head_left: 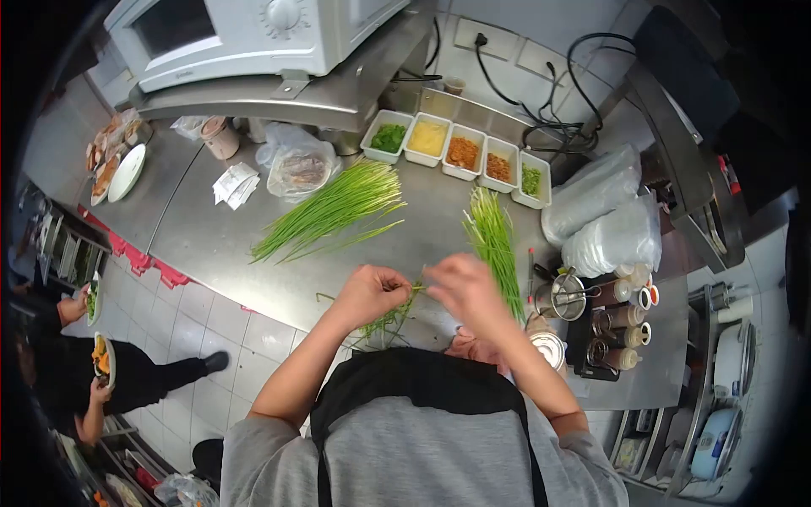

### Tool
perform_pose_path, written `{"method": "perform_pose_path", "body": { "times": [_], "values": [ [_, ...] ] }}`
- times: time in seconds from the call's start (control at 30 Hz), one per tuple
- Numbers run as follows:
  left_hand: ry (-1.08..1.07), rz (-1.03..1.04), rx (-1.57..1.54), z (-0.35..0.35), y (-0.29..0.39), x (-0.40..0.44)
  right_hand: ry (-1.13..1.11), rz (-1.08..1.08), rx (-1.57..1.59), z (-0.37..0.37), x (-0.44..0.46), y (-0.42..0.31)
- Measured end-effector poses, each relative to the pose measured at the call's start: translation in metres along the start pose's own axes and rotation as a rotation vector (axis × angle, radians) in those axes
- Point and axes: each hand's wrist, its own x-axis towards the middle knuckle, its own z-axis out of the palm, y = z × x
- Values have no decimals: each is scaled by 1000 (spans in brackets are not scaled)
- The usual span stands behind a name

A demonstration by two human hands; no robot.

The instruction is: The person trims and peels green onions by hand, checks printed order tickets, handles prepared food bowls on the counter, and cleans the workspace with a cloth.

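Green, the larger bundle of long stalks [338, 209] lies on the steel counter [215, 245] ahead and to the left of my left grip [370, 292], pale ends pointing away from me. The smaller bundle of stalks [492, 241] lies ahead and to the right of my right grip [469, 287], its near end running down beside my right forearm.

My left grip is pinched, thumb against fingers, on a thin strand [416, 288] that pokes out toward the other hand. My right grip is near the strand's end, but it is blurred; I cannot tell how far open it is or whether it has hold of anything. Just below the pinch, a loose tangle of green bits [389, 323] lies on the counter.

Well beyond both grips stands a row of five white containers [460, 172] with chopped greens, something yellow, two brownish fillings and more green bits. To the right of my right grip are a metal pot [560, 306] with utensils in it and a group of sauce bottles [623, 317]. Far to the left of my left grip, another person [127, 372] carries dishes of food.
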Motion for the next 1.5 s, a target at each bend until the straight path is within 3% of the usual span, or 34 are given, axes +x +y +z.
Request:
{"method": "perform_pose_path", "body": {
  "times": [0.1, 0.2, 0.37, 0.43, 0.5, 0.6, 0.7, 0.9, 1.03, 1.1, 1.17, 1.23, 1.33, 1.43, 1.5],
  "values": [
    [0, 72, 29, 5, 11, 2, -23, -1, 118, 17, -3, 1],
    [-76, 54, -469, 0, 10, 1, -31, 207, 527, 4, -1, -5],
    [-265, -12, -232, -2, -4, -3, 53, 709, 982, 1, 4, 38],
    [-306, -95, 50, -2, -8, -6, 160, 717, 781, 4, 10, 80],
    [-192, 92, 342, -2, -36, 1, 116, 629, 305, -1, 15, 119],
    [365, 224, 732, -3, -48, 5, 139, 665, -308, 6, 18, 112],
    [417, 216, 682, -31, -75, 34, -38, 594, -21, 20, 8, 110],
    [491, 60, 769, -44, -103, 63, -152, 488, 62, 49, -12, 86],
    [447, 43, 473, -34, -92, 67, -226, 512, 469, 60, -9, 83],
    [447, 106, 337, -32, -95, 67, -122, 505, 531, 73, -7, 81],
    [429, 195, 363, -30, -94, 68, -150, 528, 594, 88, 0, 82],
    [565, 278, 701, -24, -102, 70, -206, 539, 625, 93, 7, 71],
    [544, 210, 760, -27, -103, 71, -267, 525, 625, 97, 1, 66],
    [392, 57, 552, -24, -85, 70, -207, 560, 700, 102, -2, 71],
    [141, 39, 19, -26, -66, 69, -96, 577, 824, 91, -6, 66]
  ]
}}
